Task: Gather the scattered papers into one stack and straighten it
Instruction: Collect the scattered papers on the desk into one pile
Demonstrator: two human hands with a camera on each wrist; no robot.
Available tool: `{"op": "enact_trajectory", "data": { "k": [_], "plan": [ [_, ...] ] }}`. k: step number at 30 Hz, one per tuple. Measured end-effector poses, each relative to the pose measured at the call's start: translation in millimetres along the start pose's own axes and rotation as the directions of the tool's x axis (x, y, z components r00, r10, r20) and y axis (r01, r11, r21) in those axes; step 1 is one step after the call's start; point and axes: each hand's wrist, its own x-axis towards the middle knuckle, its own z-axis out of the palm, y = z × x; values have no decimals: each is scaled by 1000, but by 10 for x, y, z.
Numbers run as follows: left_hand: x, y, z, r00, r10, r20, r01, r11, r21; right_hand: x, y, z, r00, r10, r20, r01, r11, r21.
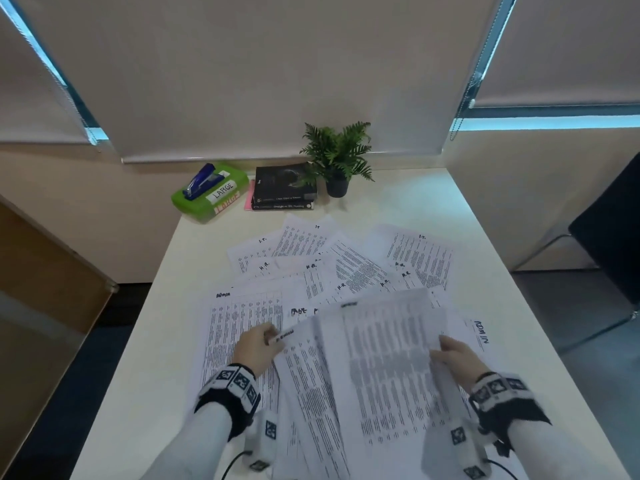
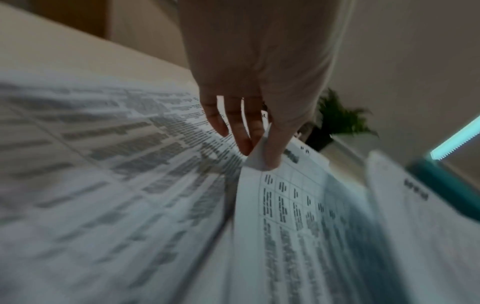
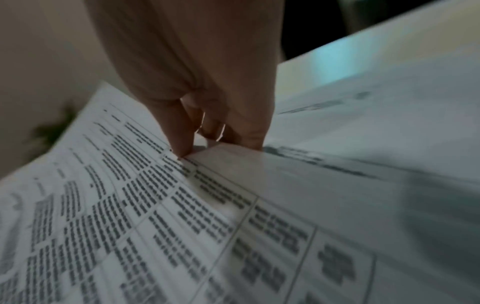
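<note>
Several printed sheets (image 1: 311, 265) lie scattered and overlapping across the white table (image 1: 408, 202). Near the front, a small bundle of papers (image 1: 381, 358) is lifted and blurred. My left hand (image 1: 258, 344) pinches the bundle's left corner (image 2: 255, 162) between thumb and fingers. My right hand (image 1: 453, 353) pinches its right edge (image 3: 213, 152), thumb on top and fingers beneath. More sheets (image 1: 239, 327) lie flat under the left hand, and one sheet (image 1: 479, 336) lies to the right.
At the table's back stand a green box (image 1: 211, 194) with a blue stapler (image 1: 199, 180) on it, two stacked black books (image 1: 284, 188) and a potted fern (image 1: 337, 157). A dark chair (image 1: 606, 233) stands to the right. Bare tabletop shows at back right.
</note>
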Motion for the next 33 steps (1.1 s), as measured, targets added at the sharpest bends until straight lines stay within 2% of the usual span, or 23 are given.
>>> {"op": "enact_trajectory", "data": {
  "k": [2, 4, 7, 8, 9, 11, 12, 14, 15, 19, 20, 23, 25, 27, 28, 30, 33],
  "plan": [
    [39, 67, -6, 1000, -17, 16, 20, 962, -273, -3, -82, 215, 998, -44, 39, 49, 992, -117],
    [47, 151, 26, 996, -77, 42, 88, 882, -462, 63, -50, 428, 998, -45, 49, 53, 980, -189],
    [10, 242, 90, 978, -204, 44, 190, 781, -595, 117, -35, 693, 998, -66, -3, 64, 967, -246],
    [-10, 237, 101, 971, -231, 66, 216, 721, -659, 123, -42, 766, 997, -73, -26, 64, 966, -251],
    [-62, 281, 89, 963, -251, 103, 248, 659, -710, 161, -27, 829, 995, -83, -62, 64, 962, -264],
    [-151, 314, 104, 945, -261, 196, 317, 592, -741, 196, 4, 913, 992, -101, -70, 76, 953, -293],
    [-186, 323, 132, 947, -242, 213, 320, 638, -700, 224, 42, 936, 991, -116, -60, 91, 943, -321],
    [-227, 290, 202, 966, -209, 151, 258, 746, -615, 267, 128, 956, 988, -154, -8, 142, 927, -348],
    [-198, 234, 244, 974, -192, 122, 226, 767, -600, 260, 124, 949, 985, -172, 5, 165, 936, -312],
    [-268, 423, 210, 975, -89, 205, 213, 657, -723, 139, -8, 742, 995, -102, 0, 102, 993, 52],
    [-267, 493, 200, 972, -54, 228, 206, 657, -725, 139, -26, 658, 996, -83, 28, 80, 993, 85],
    [-230, 664, 236, 966, 46, 255, 150, 702, -696, 124, -61, 375, 996, -86, 14, 86, 996, 13],
    [-152, 679, 271, 994, -69, 86, 105, 840, -532, 129, -18, 164, 993, -111, -46, 111, 994, -23],
    [-119, 626, 262, 979, -190, -70, 160, 937, -311, 161, 82, -45, 991, -83, -102, 79, 996, -38],
    [-117, 592, 261, 971, -228, -75, 202, 944, -263, 169, 132, -129, 993, -36, -113, 33, 999, -29],
    [-88, 488, 314, 968, -251, -14, 237, 930, -281, 198, 225, -172, 992, 95, -79, -90, 994, 58],
    [-25, 356, 354, 965, -261, 29, 254, 897, -362, 186, 188, 54, 984, 156, -87, -158, 987, -19]
  ]
}}
